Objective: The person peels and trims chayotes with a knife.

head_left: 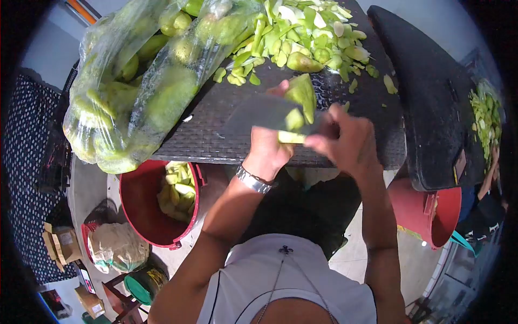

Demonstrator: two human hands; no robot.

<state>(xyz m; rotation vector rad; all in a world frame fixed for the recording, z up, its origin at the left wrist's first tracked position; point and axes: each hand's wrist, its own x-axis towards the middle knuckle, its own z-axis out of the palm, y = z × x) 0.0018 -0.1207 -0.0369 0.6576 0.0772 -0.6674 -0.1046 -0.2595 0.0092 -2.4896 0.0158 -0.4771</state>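
My left hand [264, 146], with a metal watch at its wrist, is closed around a partly cut green fruit [301, 96], possibly a mango. My right hand [348, 139] grips a wide-bladed knife [251, 115] by its handle. Motion smears the blade, which crosses in front of the fruit and the left fingers. A pale slice [291, 137] shows just below the blade. Green peelings and offcuts [318, 40] are heaped on the dark woven-pattern table [216, 143], beyond both hands.
A clear plastic bag [162, 102] full of whole green fruit lies at the table's left, overhanging its front edge. Below stands a red bucket [137, 202] holding cut pieces. Another red bucket [402, 202] and a second dark table [431, 92] are at right, near another person's arm [491, 173].
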